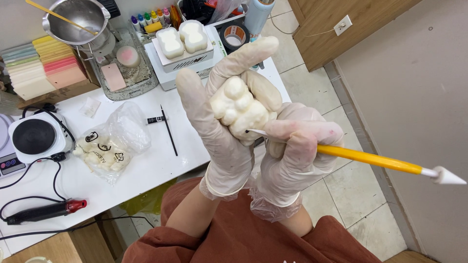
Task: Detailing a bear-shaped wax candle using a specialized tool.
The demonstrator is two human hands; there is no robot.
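The left hand [214, 131], in a thin glove, curls its fingers around a lumpy white wax figure [240, 109] held up over the table edge. The right hand [297, 151] pinches a yellow stick tool [370, 159], its tip touching the figure. A crinkly clear bag [114, 141] with round black labels lies to the left on the white table [146, 170].

white table [146, 168] — hotplate [34, 137] | plastic bag [114, 141] | black stick [169, 130] — heat gun [46, 211]

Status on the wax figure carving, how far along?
Done: the cream wax figure is out of its mould, lumpy shape fully formed. In hand: left hand cradles it while right hand works the yellow sculpting tool tip against its lower edge. Left: can't tell how much trimming remains; the far side is hidden.
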